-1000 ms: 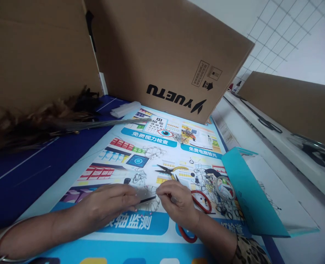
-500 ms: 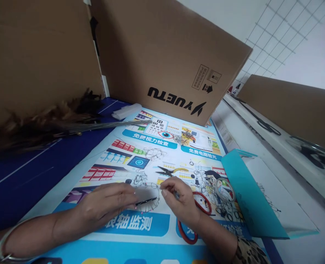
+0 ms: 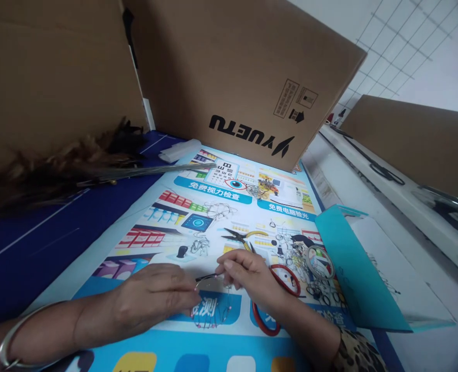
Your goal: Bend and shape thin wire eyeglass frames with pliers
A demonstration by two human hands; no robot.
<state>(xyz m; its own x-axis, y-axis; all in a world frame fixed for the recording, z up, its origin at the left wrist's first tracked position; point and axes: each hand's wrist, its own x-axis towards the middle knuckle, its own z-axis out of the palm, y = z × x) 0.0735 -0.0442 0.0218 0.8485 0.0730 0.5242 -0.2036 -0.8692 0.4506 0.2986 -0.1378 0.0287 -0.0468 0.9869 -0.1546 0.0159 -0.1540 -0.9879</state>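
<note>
Between my hands hangs a thin beaded wire loop [image 3: 209, 325] with small pink beads, its lower curve over the printed sheet. My left hand [image 3: 153, 294] comes in from the left, palm down, its fingertips pinched on the loop's left side. My right hand [image 3: 248, 274] pinches the loop's upper right part between thumb and fingers. A short dark strip [image 3: 203, 278] spans the gap between the fingertips; which hand holds it, I cannot tell. Red-handled scissors [image 3: 265, 320] lie partly under my right forearm. Yellow-handled pliers [image 3: 239, 236] rest just beyond my right hand.
Several tangled wire pieces [image 3: 291, 258] and a tape roll [image 3: 320, 262] lie to the right. A turquoise box [image 3: 353, 274] stands beyond them. Brown feathers [image 3: 77, 160] with long stems are at the left. A cardboard box [image 3: 248, 77] walls off the back.
The beaded loop has turned and now hangs lower, toward me. My right hand has moved slightly left, closer to my left hand. The view has shifted a little.
</note>
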